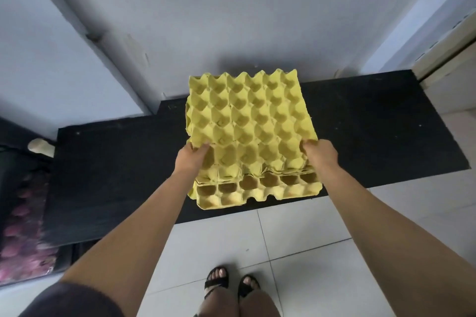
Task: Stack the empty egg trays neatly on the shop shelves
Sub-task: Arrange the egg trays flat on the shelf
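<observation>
**Now: top tray held out past the stack, both hands on its near edge**

Left hand [192, 159] grips the near-left corner of the top egg tray [247, 116], fingers curled over the rim. Right hand [320, 156] grips the near-right corner the same way. Both arms are stretched forward about equally, so neither hand is the nearer.

The held tray is yellow, empty, cups up. Its far edge looks raised towards the wall [231, 20].

Key relation: the stack of trays [257, 188] lies under the held tray and towards the person from it. One or two rows of the stack's cups show uncovered at the near side. Judgement: the held tray has to come back towards the body, then down, for the cups to nest. Its rows run roughly away from the person. Whether it is also twisted against the stack I cannot tell.

The stack sits at the front edge of a low black shelf [373, 123], which runs left to right along the wall.

Room: pale tiled floor [296, 239] in front, with sandalled feet [231, 280] on it. At far left are blurred pinkish goods [23, 226].
</observation>
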